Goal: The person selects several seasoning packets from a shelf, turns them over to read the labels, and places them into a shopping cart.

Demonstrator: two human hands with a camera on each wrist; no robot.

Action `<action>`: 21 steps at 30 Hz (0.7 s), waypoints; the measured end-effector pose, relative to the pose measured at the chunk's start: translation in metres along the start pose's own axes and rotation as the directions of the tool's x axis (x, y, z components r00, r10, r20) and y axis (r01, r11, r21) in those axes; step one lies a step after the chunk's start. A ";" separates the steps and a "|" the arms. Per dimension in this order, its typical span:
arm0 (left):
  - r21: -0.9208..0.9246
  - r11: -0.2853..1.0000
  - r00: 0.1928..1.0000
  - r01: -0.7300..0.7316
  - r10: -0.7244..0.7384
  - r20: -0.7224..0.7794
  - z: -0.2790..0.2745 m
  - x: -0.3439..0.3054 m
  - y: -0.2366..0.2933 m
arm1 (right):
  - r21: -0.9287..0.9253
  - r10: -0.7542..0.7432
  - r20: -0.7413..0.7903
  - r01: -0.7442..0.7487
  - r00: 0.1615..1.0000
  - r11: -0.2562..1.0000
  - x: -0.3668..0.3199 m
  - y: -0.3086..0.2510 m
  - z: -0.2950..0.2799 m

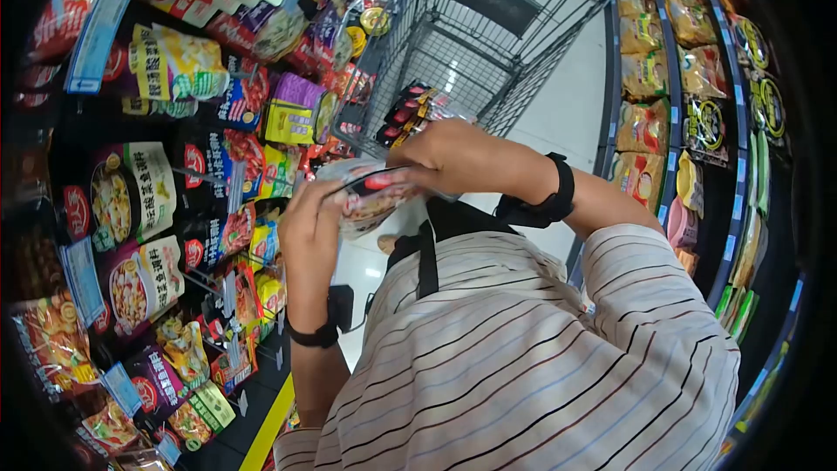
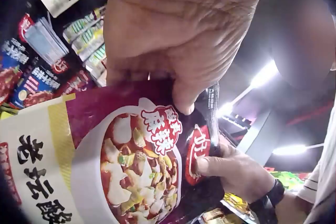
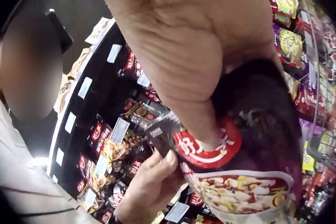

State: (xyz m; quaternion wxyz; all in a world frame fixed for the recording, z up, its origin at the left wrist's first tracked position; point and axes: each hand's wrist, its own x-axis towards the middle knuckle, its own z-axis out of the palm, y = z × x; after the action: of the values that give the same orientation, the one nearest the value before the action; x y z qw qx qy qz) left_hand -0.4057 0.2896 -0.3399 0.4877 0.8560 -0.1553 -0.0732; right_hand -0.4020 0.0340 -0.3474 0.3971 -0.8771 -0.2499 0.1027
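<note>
Both hands hold one printed food packet (image 1: 375, 202) in front of the body, between the shelf and the cart. In the left wrist view the packet (image 2: 142, 166) shows a bowl of diced food and a red logo. My left hand (image 1: 309, 222) pinches one edge, its thumb lying on the front. At the other side my right hand (image 1: 449, 157) grips the packet, thumb pressed over the red logo in the right wrist view, where the packet (image 3: 247, 145) is dark with a bowl picture.
A wire shopping cart (image 1: 514, 44) stands just ahead, with several dark packs (image 1: 410, 113) in it. Hanging seasoning packets (image 1: 135, 192) crowd the shelf on the left. Bagged goods (image 1: 641, 131) line another shelf on the right, and pale floor (image 1: 567, 87) shows beside the cart.
</note>
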 end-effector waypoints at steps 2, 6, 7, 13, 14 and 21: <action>0.010 0.996 0.996 -0.086 0.086 0.032 0.009 0.023 0.005 | -0.076 -0.030 -0.051 0.026 0.998 0.997 -0.001 0.011 -0.010; 0.034 0.991 0.984 -0.126 0.130 -0.124 0.028 0.049 0.001 | -0.218 0.063 -0.130 -0.090 0.990 0.972 0.007 0.059 -0.048; -0.042 0.997 0.990 -0.061 0.056 -0.128 0.028 0.048 -0.004 | -0.265 0.091 -0.138 -0.126 0.986 0.956 0.009 0.070 -0.056; -0.299 0.920 0.937 0.255 -0.312 -0.161 0.018 -0.002 -0.035 | -0.413 0.212 -0.210 -0.283 0.954 0.866 0.014 0.198 -0.054; -0.294 0.909 0.921 0.296 -0.352 -0.164 0.016 -0.013 -0.041 | -0.423 0.287 -0.203 -0.348 0.936 0.836 0.016 0.223 -0.051; -0.256 0.840 0.824 0.479 -0.531 -0.200 0.018 -0.060 -0.051 | -0.295 0.640 -0.345 -0.726 0.687 0.621 0.020 0.386 -0.013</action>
State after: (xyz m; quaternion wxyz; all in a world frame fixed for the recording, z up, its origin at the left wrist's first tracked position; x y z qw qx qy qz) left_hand -0.4570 0.3197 -0.3942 0.5482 0.8163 0.1516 -0.1010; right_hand -0.2424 -0.1807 -0.6271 0.1583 -0.9735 0.1312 0.1001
